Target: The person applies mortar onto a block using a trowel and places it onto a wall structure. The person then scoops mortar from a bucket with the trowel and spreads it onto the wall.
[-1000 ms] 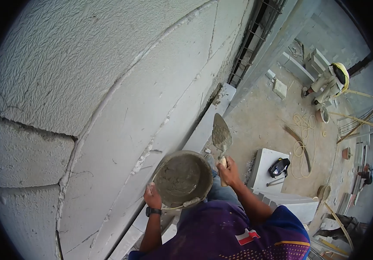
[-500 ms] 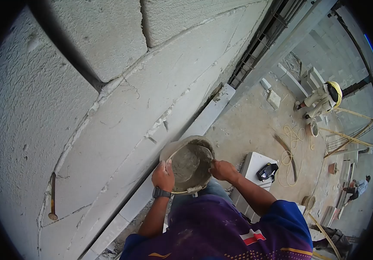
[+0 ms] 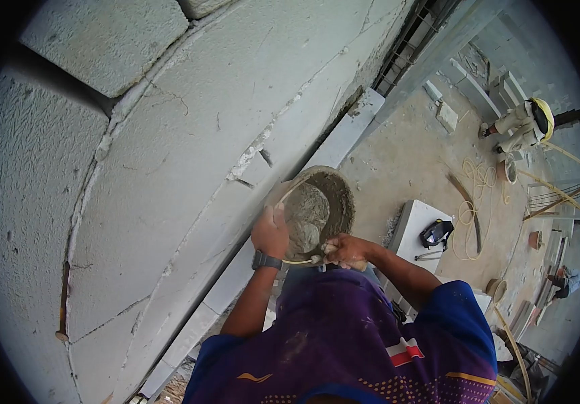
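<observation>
A round bucket (image 3: 348,202) stands tilted against my body, close to the wall, with wet grey mortar (image 3: 305,209) inside it. My left hand (image 3: 271,233), with a dark watch on the wrist, is closed on the bucket's left rim, where a pale wire handle (image 3: 293,261) runs past it. On the near right side, my right hand (image 3: 347,252) is curled over the rim beside the handle's end. Grey mortar appears to smear its fingertips, and its underside is hidden.
A pale block wall (image 3: 189,161) fills the left side, a long nail (image 3: 65,303) sticking from a joint. White blocks (image 3: 407,232) carry a black object (image 3: 436,233). A coiled hose (image 3: 468,215) lies on the floor. Two people (image 3: 525,124) work farther off, near other buckets (image 3: 506,170).
The view has shifted, and the bucket sits slightly higher and right in it. My right hand has moved from the bucket's right rim down to its near edge. My left hand stays on the left rim.
</observation>
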Motion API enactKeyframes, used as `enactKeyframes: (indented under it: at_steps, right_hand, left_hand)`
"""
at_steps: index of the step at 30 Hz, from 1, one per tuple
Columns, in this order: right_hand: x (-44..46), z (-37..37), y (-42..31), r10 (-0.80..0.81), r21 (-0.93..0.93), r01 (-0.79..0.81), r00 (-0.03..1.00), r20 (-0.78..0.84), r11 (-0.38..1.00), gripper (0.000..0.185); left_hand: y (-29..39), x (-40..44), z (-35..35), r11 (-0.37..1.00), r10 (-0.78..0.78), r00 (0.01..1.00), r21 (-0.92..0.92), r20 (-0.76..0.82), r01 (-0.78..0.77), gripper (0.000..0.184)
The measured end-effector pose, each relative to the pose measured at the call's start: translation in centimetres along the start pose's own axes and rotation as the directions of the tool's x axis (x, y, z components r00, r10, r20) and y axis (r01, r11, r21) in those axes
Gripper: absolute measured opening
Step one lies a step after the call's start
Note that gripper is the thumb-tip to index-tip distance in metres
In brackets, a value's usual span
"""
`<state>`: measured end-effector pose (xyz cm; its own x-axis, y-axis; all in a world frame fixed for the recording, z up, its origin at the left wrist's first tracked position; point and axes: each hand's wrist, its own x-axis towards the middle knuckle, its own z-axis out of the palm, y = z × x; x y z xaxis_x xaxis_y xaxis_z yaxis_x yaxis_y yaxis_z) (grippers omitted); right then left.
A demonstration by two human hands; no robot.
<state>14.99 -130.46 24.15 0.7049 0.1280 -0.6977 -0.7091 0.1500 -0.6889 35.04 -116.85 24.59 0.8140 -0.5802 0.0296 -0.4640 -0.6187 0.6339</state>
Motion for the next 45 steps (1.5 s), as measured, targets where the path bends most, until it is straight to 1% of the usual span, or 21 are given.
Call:
enactKeyframes:
  at_steps: [2, 7, 9, 11, 15, 18, 19, 23, 26, 27, 29, 30, 31, 32, 33, 35, 36, 38, 40, 43, 45]
  right_hand:
    - [-0.3, 0.0, 1.5, -0.047, 0.117, 0.045, 0.999, 0.018, 0.992, 0.018]
    - [-3.3, 0.4, 1.6, -0.092, 0.344, 0.12, 0.991, -0.096, 0.931, 0.014]
    - [-4.5, -0.3, 1.8, -0.117, 0.375, 0.171, 0.979, -0.165, 0.911, 0.013]
    - [-5.7, -1.6, 2.0, -0.132, 0.378, 0.219, 0.961, -0.242, 0.9, 0.01]
    - [-7.9, -5.1, 1.0, -0.082, 0.463, 0.237, 0.941, -0.329, 0.854, 0.007]
    - [-8.0, -8.0, -0.6, -0.061, 0.452, 0.315, 0.868, -0.493, 0.835, 0.006]
    - [-7.9, -9.0, -2.0, -0.033, 0.433, 0.325, 0.829, -0.559, 0.841, 0.005]
    - [-1.3, -14.5, -2.8, -0.074, 0.338, 0.499, 0.638, -0.767, 0.798, 0.007]
    - [7.6, -19.7, -5.4, -0.034, 0.22, 0.556, 0.411, -0.911, 0.802, 0.013]
    - [11.3, -22.1, -5.8, -0.02, 0.166, 0.544, 0.32, -0.947, 0.823, 0.018]
    - [20.0, -28.5, -3.6, -0.036, 0.027, 0.303, 0.2, -0.979, 0.952, 0.03]
    - [20.3, -29.0, -4.5, 0.0, 0.046, 0.295, 0.155, -0.988, 0.954, 0.034]
    - [20.1, -28.8, -5.9, 0.045, 0.075, 0.29, 0.109, -0.993, 0.954, 0.037]
    - [19.5, -28.4, -6.9, 0.095, 0.109, 0.283, 0.062, -0.994, 0.953, 0.041]
    - [18.3, -27.7, -7.4, 0.054, 0.064, 0.291, 0.044, -0.998, 0.955, 0.045]
    - [18.1, -27.9, -5.6, 0.033, 0.041, 0.263, 0.036, -0.999, 0.964, 0.045]
    - [18.1, -28.3, -4.9, 0.02, 0.028, 0.252, 0.035, -0.999, 0.967, 0.045]
    - [19.7, -29.6, -3.0, 0.049, 0.05, 0.32, 0.013, -0.999, 0.946, 0.037]
    - [20.5, -30.4, -2.6, 0.101, 0.093, 0.384, 0.0, -0.995, 0.919, 0.026]
    - [19.1, -29.8, -4.7, 0.079, 0.23, 0.565, 0.279, -0.957, 0.792, 0.021]
    - [21.9, -30.0, -3.1, 0.048, 0.124, 0.561, 0.149, -0.988, 0.818, 0.02]
  left_hand:
    - [-0.2, 0.6, -0.1, 0.999, 0.031, 0.999, -0.022, -0.041, -0.032, 0.043]
    - [-0.8, 0.6, -0.4, 1.0, -0.005, 1.0, 0.021, 0.009, 0.005, 0.042]
    - [-1.1, 0.4, -0.3, 0.999, 0.034, 0.999, 0.018, -0.006, -0.033, 0.041]
    - [-0.8, 0.3, -0.6, 1.0, -0.004, 1.0, 0.017, 0.026, 0.003, 0.041]
    - [-0.1, 0.8, -0.7, 1.0, -0.024, 0.999, 0.01, 0.036, 0.024, 0.042]
    - [0.6, 1.3, -0.7, 0.998, -0.062, 0.997, 0.017, 0.048, 0.061, 0.041]
    - [0.7, 1.5, -0.8, 0.998, -0.051, 0.997, 0.04, 0.051, 0.049, 0.041]
    - [1.3, 1.8, -0.5, 0.997, -0.035, 0.999, 0.074, 0.02, 0.034, 0.042]
    - [1.5, 1.9, -0.5, 0.994, -0.065, 0.997, 0.095, 0.041, 0.061, 0.042]
    - [1.4, 2.0, -0.3, 0.996, -0.034, 0.999, 0.086, 0.024, 0.032, 0.043]
    - [2.6, 2.0, -0.7, 0.992, -0.079, 0.995, 0.107, 0.06, 0.072, 0.042]
    - [2.9, 2.3, -0.9, 0.989, -0.095, 0.993, 0.122, 0.075, 0.086, 0.042]
    - [2.6, 2.3, -0.7, 0.982, -0.158, 0.984, 0.114, 0.084, 0.148, 0.041]
    - [2.2, 2.5, -0.8, 0.982, -0.142, 0.987, 0.135, 0.072, 0.132, 0.041]
    - [2.2, 2.4, -0.7, 0.981, -0.133, 0.989, 0.149, 0.062, 0.122, 0.041]
    - [1.7, 2.1, -0.1, 0.982, -0.088, 0.995, 0.172, 0.039, 0.08, 0.04]
    - [2.2, 2.4, 0.0, 0.983, -0.11, 0.993, 0.154, 0.047, 0.101, 0.04]
    - [3.5, 3.1, -0.5, 0.982, -0.146, 0.987, 0.126, 0.063, 0.138, 0.041]
    - [3.7, 3.5, -0.5, 0.982, -0.134, 0.989, 0.145, 0.057, 0.125, 0.041]
    - [4.2, 3.8, -0.2, 0.983, -0.13, 0.99, 0.141, 0.051, 0.121, 0.043]
    - [4.7, 4.2, -0.2, 0.983, -0.128, 0.99, 0.136, 0.05, 0.121, 0.043]
